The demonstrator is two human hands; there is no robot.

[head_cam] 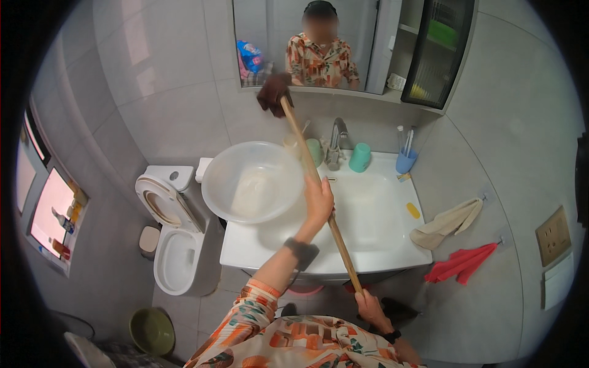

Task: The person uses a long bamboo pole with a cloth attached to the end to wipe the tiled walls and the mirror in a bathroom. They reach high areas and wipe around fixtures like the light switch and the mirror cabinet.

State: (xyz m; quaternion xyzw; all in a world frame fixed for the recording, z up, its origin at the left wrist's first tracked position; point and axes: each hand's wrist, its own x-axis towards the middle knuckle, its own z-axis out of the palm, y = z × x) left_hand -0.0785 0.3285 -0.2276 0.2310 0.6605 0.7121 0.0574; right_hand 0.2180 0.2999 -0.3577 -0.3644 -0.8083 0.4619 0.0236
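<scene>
A long wooden pole (339, 239) slants across the view over the sink counter. My left hand (318, 201) grips it near its middle, above the white sink basin (372, 216). Lower down, my right hand (371, 307) is closed around the pole's near end, in front of the cabinet. At the far end hangs a dark red-brown cloth (274, 94), up against the wall by the lower edge of the mirror (308, 55). The cloth looks slightly blurred. Left of the pole, a translucent white plastic basin (253, 181) rests on the counter's left side.
Behind the sink stand a chrome faucet (338, 142), a turquoise cup (360, 158) and a blue toothbrush cup (407, 161). A beige towel (448, 224) and a red cloth (464, 264) hang at right. The toilet (179, 257) and a green basin (152, 331) are at left.
</scene>
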